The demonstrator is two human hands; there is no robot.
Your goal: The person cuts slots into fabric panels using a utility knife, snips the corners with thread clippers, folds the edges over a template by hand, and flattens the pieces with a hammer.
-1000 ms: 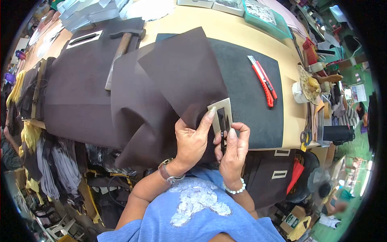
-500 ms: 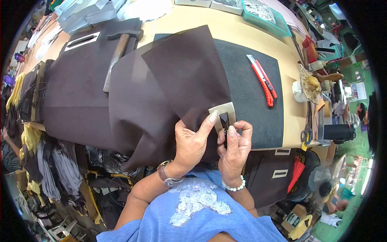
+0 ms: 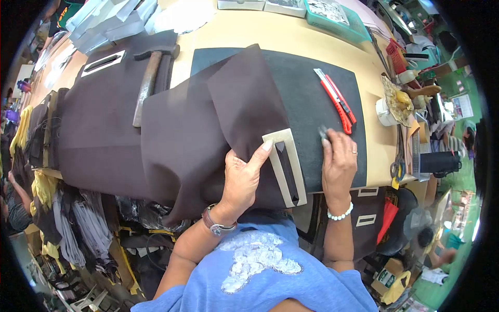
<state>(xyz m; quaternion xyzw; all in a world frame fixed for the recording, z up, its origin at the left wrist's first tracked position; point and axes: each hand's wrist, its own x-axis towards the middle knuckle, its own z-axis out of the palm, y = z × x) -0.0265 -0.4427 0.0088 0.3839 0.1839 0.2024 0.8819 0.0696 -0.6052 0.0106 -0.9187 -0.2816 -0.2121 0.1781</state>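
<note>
My left hand point(image 3: 241, 179) pinches the dark brown sheet point(image 3: 182, 130) at a pale rectangular frame point(image 3: 297, 169), its thumb on the frame's upper left corner. A dark slit with pointed ends shows inside the frame. The sheet is folded back over itself above the hand. Over the black mat point(image 3: 306, 99), my right hand point(image 3: 339, 158) has its fingers closed round a small, blurred dark item at the fingertips. Just above that hand, a red cutter point(image 3: 338, 101) lies on the mat.
A hammer point(image 3: 147, 86) rests on more brown material at the left. Across the back stand a teal tray point(image 3: 358, 26) and pale boxes point(image 3: 241, 4). A white pot point(image 3: 383, 112) and scissors point(image 3: 399, 166) are at the right edge.
My right hand has let go of the frame and moved right, onto the mat. The frame now shows in full, with my left hand still on it.
</note>
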